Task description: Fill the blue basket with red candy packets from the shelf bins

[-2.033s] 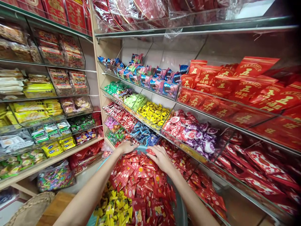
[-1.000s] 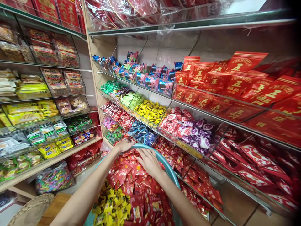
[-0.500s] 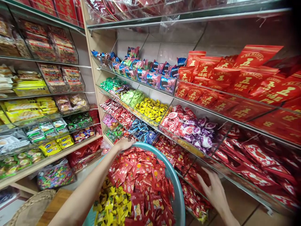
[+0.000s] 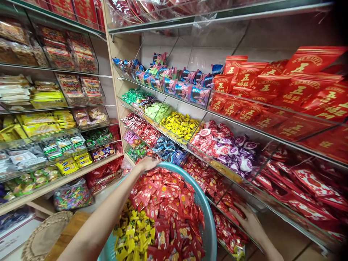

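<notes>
A large teal plastic basket (image 4: 210,217) stands in front of me, filled with red-wrapped candies (image 4: 165,195) and a patch of yellow-wrapped candies (image 4: 134,232) at the front left. My left hand (image 4: 148,165) is closed over its far rim, the fingertips partly hidden. To the right of the basket, my right hand (image 4: 247,219) reaches into a low shelf bin of red candy packets (image 4: 228,203). Its fingers are apart and rest on or just above the packets; nothing shows in them.
Glass-fronted shelves rise ahead, with yellow candies (image 4: 181,125), red and purple round-wrapped sweets (image 4: 228,145) and big red packets (image 4: 299,90). A left rack holds packaged snacks (image 4: 46,98). Below it are a bag of colourful sweets (image 4: 73,194) and a woven round stool (image 4: 43,235).
My right hand has moved slightly down and in toward the red packets on the low shelf. My left hand keeps its hold on the rim. The view has shifted a little left.
</notes>
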A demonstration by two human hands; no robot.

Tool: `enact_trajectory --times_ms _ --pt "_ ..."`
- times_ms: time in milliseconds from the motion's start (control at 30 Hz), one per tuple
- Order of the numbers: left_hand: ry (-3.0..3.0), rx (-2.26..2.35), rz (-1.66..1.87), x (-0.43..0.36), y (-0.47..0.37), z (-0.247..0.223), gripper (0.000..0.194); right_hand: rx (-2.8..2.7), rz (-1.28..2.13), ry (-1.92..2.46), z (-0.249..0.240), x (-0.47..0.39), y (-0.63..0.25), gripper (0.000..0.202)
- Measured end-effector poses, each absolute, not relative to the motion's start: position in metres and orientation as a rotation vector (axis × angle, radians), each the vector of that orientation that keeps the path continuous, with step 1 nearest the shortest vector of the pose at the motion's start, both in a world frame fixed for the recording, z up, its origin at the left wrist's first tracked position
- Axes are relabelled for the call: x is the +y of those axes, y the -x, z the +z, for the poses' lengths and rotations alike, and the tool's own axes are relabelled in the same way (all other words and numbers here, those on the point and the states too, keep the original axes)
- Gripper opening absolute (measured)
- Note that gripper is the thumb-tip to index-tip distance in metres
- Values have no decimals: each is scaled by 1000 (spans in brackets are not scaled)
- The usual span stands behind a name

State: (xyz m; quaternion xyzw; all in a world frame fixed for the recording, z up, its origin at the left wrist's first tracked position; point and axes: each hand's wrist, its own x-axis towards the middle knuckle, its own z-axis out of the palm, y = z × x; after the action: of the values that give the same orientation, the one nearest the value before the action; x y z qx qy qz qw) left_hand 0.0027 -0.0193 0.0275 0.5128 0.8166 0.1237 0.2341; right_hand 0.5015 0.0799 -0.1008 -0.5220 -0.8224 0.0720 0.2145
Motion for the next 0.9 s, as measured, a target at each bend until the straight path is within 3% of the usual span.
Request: enact_trajectory --times_ms 533,733,900 --pt "-1419 2259 336 -21 -3 26 60 -2382 562 1192 -73 84 -457 39" --pt "-1419 2238 322 -20 -4 33 58 -1595 974 1535 -64 83 -467 39" --pt "-1411 2227 329 -18 -2 32 62 -974 1361 1167 -55 89 -485 31"
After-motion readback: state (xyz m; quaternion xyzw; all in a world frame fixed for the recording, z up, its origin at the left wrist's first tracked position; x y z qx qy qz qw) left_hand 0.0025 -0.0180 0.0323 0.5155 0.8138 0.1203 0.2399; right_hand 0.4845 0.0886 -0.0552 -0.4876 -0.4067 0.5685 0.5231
